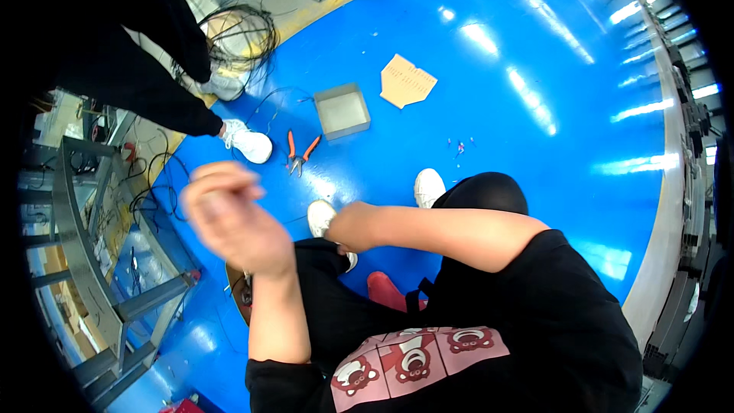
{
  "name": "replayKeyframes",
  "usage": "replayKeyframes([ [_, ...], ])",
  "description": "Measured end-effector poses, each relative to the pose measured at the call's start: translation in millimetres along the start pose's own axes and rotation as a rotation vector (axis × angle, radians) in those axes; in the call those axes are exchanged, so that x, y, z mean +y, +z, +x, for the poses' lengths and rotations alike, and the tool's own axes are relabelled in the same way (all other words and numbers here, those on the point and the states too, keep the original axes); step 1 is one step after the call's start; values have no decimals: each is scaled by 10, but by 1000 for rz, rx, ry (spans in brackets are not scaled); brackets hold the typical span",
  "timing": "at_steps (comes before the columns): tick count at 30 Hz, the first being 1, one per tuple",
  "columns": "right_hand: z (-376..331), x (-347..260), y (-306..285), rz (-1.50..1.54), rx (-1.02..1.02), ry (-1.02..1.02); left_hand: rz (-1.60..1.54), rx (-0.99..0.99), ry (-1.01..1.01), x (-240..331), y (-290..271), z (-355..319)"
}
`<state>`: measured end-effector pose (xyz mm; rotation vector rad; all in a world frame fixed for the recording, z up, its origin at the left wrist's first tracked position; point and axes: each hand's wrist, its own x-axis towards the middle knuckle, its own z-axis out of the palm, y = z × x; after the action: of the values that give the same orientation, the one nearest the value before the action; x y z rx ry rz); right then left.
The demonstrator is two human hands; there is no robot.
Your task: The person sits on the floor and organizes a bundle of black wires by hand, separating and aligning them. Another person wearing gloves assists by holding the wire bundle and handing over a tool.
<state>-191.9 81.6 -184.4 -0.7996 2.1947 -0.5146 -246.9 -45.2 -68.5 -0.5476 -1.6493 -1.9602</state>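
My left hand (233, 218) is raised over the floor at the left, its fingers bent and smeared by motion. Whether anything is in them cannot be made out. My right hand (355, 227) reaches across in front of me, low beside my left shoe (321, 218). Its back faces up, so the fingers are hidden. Pliers with orange handles (301, 154) lie on the blue floor beyond both hands, handles spread apart. Just past them sits a shallow grey box (342, 112).
A piece of tan cardboard (407, 81) and small bits (460, 147) lie on the floor. Another person's white shoe (248, 141) stands near the pliers. Black cable coils (241, 40) lie behind that person. A metal frame (84, 237) rises at left; a red object (384, 291) is below me.
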Motion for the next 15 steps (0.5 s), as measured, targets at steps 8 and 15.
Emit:
replayKeyframes([
  [8, -312, 307, -166, -159, 65, 122, -536, 221, 97, 1439, -41, -295],
  [15, -299, 210, -524, -46, 325, 68, -1077, 17, 73, 2847, 148, -289],
])
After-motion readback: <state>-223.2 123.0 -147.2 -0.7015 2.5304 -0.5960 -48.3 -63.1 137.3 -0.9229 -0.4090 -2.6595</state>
